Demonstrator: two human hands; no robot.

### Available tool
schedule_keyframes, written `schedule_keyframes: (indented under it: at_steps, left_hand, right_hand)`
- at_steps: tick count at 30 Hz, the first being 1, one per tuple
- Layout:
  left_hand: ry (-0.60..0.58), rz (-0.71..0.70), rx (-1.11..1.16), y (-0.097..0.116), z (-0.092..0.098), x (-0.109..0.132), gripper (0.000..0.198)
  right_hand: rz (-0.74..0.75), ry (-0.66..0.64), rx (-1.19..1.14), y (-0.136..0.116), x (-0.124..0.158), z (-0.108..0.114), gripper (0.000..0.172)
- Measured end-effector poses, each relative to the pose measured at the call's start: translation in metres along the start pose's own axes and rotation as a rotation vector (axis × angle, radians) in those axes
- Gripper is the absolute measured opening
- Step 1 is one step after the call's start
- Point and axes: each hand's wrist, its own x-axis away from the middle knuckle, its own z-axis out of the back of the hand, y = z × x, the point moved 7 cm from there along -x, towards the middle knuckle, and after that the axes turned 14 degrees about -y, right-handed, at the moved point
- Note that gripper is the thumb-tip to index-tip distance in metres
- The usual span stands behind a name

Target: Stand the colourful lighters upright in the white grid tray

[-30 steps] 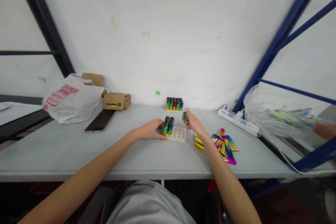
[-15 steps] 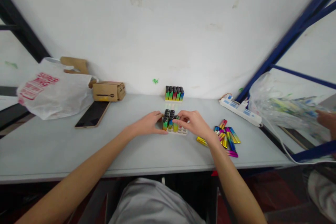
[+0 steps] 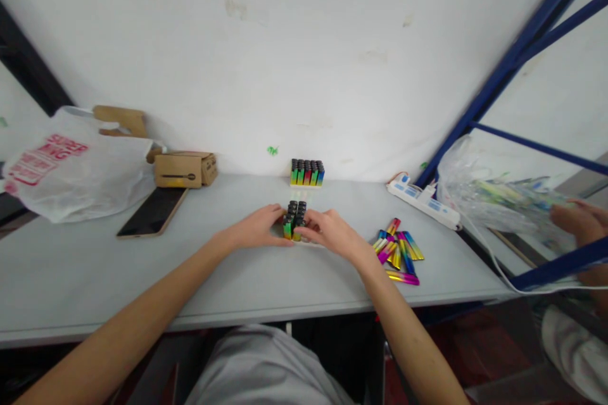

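Several lighters (image 3: pixel 288 225) with black tops and rainbow-coloured bodies stand upright in the left part of a small white tray (image 3: pixel 310 245). My left hand (image 3: pixel 258 226) grips the tray from its left side, thumb at the front corner and fingers towards the back. Pinched in the fingers of my right hand (image 3: pixel 333 233) is a lighter (image 3: pixel 298 235), upright at the front of the second row; my fingertips partly cover it. The tray's right part is mostly hidden under that hand. Loose shiny coloured sleeves or lighter bodies (image 3: pixel 398 252) lie in a pile beside my right forearm.
A second, filled block of lighters (image 3: pixel 307 172) stands against the wall. Leftward are a phone (image 3: pixel 152 212), a cardboard box (image 3: pixel 185 169) and a white plastic bag (image 3: pixel 80 164). A power strip (image 3: pixel 424 201) lies rightward. Beyond the blue frame, another person's hand (image 3: pixel 577 218) handles clear plastic.
The right hand has moved slightly left relative to the tray, bringing its lighter against the second row. The left hand keeps its place at the tray. The whole view has shifted a little.
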Motion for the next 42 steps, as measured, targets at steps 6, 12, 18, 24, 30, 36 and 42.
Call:
schedule_keyframes:
  at_steps: [6, 12, 18, 24, 30, 36, 42]
  left_hand:
    - [0.003, -0.002, -0.038, 0.0, 0.001, -0.001, 0.068]
    - [0.005, -0.001, -0.073, 0.003, 0.001, 0.0, 0.064]
    - [0.016, 0.045, -0.071, -0.003, 0.001, 0.0, 0.066]
    - [0.002, 0.062, 0.004, -0.005, 0.005, 0.001, 0.067]
    - [0.013, 0.01, -0.003, -0.003, 0.007, 0.0, 0.057]
    - [0.036, 0.003, 0.0, -0.007, 0.005, -0.004, 0.054]
    - [0.046, 0.0, 0.006, -0.005, 0.004, -0.003, 0.056]
  right_hand:
    - [-0.013, -0.102, 0.147, -0.006, 0.001, -0.001, 0.018]
    - [-0.179, -0.048, 0.369, 0.004, -0.011, -0.005, 0.04]
    - [-0.125, 0.11, 0.166, 0.001, 0.023, 0.045, 0.045]
    - [-0.577, 0.22, 0.079, 0.081, 0.102, 0.107, 0.027]
    - [-0.944, 0.261, 0.245, 0.166, 0.144, 0.12, 0.038]
    - [-1.025, 0.218, 0.206, 0.204, 0.13, 0.092, 0.036]
    - [-0.591, 0.468, -0.121, 0.194, 0.102, 0.092, 0.027]
